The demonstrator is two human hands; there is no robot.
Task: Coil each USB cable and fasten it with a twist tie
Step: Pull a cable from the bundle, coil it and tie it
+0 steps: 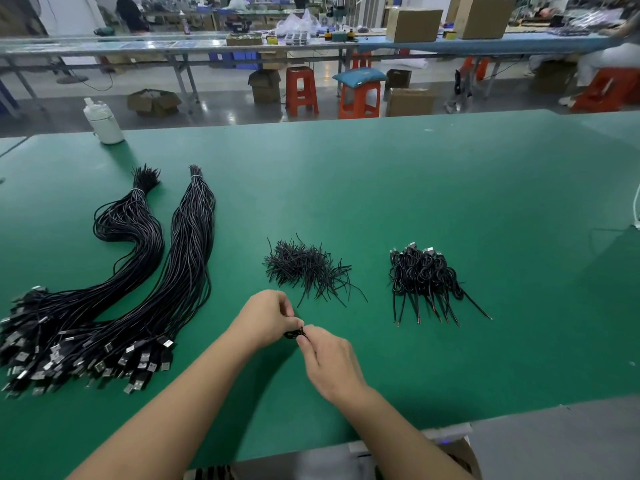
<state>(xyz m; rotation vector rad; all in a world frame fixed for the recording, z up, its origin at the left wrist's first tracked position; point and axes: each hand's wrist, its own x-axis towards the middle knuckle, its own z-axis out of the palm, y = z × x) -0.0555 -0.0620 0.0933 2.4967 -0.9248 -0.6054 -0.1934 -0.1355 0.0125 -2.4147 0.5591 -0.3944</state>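
Between the two hands sits a small black cable [293, 333], just above the green worktop [450, 202]. The left hand [268, 315] has curled fingers and pinches one side of it. The right hand [329, 362] pinches the other side with its fingertips. The cable is mostly hidden, so I cannot tell if a tie is on it. Just past the hands lies a heap of black ties [308, 268]. Right of the hands, farther off, is a pile of coiled cables [424, 275]. Left of the hands lie two long bundles [138, 278] of loose cables. Far beyond them stands a white bottle [102, 122].
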